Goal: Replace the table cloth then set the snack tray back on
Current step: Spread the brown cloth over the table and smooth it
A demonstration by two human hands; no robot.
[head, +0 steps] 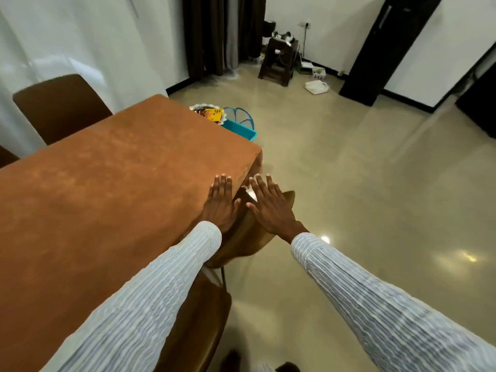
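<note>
A rust-orange table cloth (107, 189) covers the long table and hangs over its near-right corner. My left hand (220, 204) lies flat on the cloth at the table's right edge, fingers straight. My right hand (269, 206) is just beside it past the edge, fingers straight and spread, near the hanging side of the cloth; whether it touches the cloth I cannot tell. The snack tray (208, 114), holding a yellow packet, peeks out beyond the far right edge of the table, next to a blue basket (241, 127).
A brown chair (248, 237) is tucked at the table's right side under my hands, another chair (60, 106) stands at the far left. A dark stool (279, 60), a white container (316, 86) and a black cabinet (386, 47) stand at the back across beige floor.
</note>
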